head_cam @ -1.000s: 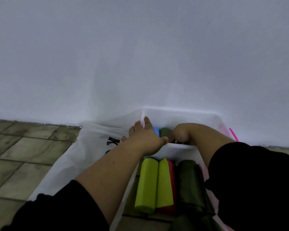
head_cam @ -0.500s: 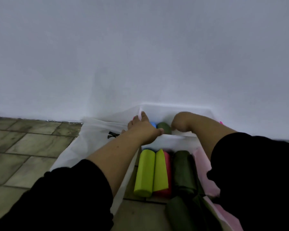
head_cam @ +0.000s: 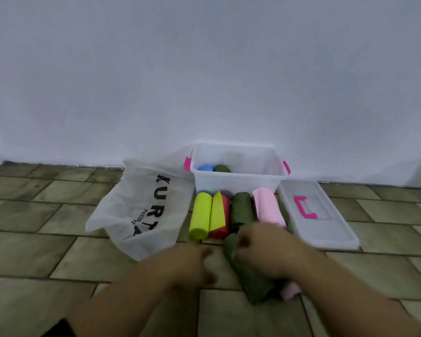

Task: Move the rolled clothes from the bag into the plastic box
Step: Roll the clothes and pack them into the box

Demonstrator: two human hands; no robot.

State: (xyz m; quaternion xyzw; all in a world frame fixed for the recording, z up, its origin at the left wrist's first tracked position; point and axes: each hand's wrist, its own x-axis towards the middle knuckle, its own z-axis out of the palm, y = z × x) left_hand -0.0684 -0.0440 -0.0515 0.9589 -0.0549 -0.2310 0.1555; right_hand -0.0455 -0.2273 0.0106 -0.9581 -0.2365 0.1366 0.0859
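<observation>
The clear plastic box (head_cam: 238, 183) with pink latches stands against the wall; a blue roll (head_cam: 205, 168) and a dark green roll (head_cam: 222, 168) lie inside. The white bag (head_cam: 141, 210) with black lettering lies flat to its left. In front of the box, side by side on the floor, are a lime roll (head_cam: 199, 215), a lime-and-red roll (head_cam: 219, 215), a dark green roll (head_cam: 242, 209) and a pink roll (head_cam: 269, 207). My right hand (head_cam: 260, 251) is curled over another dark green roll (head_cam: 250, 280) nearer me. My left hand (head_cam: 192, 266), blurred, is curled beside it, holding nothing visible.
The box's clear lid (head_cam: 326, 229) with a pink handle lies on the floor right of the rolls. A bit of pink cloth (head_cam: 291, 291) shows under my right wrist. The floor is brown tile; a white wall rises right behind the box.
Both hands have pulled back out of the box toward me; the right one now sits on a dark green roll on the floor. The view has moved back, showing the whole bag and the lid.
</observation>
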